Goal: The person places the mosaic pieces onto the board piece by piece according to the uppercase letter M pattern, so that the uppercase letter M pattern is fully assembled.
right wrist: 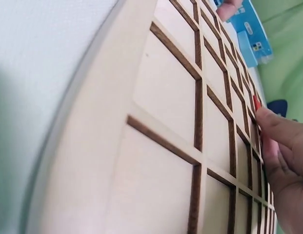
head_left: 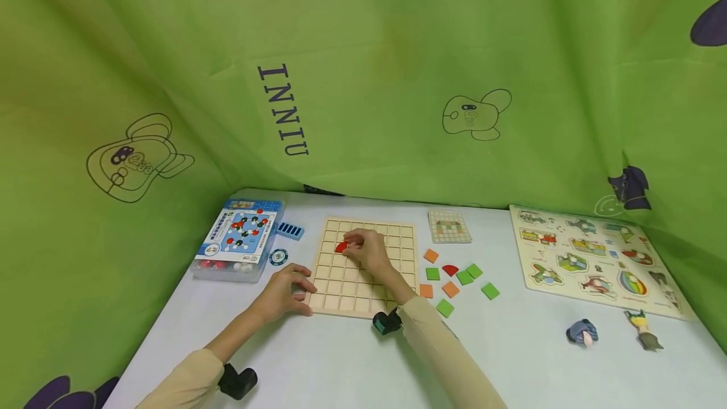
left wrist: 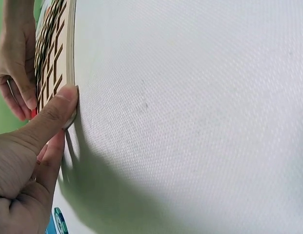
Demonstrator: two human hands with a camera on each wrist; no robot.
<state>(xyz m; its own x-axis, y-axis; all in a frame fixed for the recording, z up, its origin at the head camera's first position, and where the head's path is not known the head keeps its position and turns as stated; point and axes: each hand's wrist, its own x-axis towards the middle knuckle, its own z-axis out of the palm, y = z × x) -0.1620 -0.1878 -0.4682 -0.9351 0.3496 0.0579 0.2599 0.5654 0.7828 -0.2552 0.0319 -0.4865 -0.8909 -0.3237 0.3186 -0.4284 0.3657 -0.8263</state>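
Note:
A square wooden grid board (head_left: 346, 295) lies on the table, its cells framed by raised strips. At its near left corner my left hand (head_left: 282, 293) holds on, the thumb at the near edge and the fingers round the left side. My right hand (head_left: 370, 254) is over the upper left part of the board. Between its thumb and fingers it pinches a red quarter-circle tile (head_left: 341, 247), down at a cell. The right wrist view shows only a sliver of this red tile (right wrist: 257, 103) beside the thumb; the fingers hide the rest.
Right of the board lie several green and orange square tiles (head_left: 433, 274) and another red tile (head_left: 450, 269). A pattern card (head_left: 449, 237) sits behind them. Leftward are a molecule-kit box (head_left: 238, 238) and a round chip (head_left: 279, 257). A picture puzzle (head_left: 573, 283) and two small figures (head_left: 582, 333) are far right.

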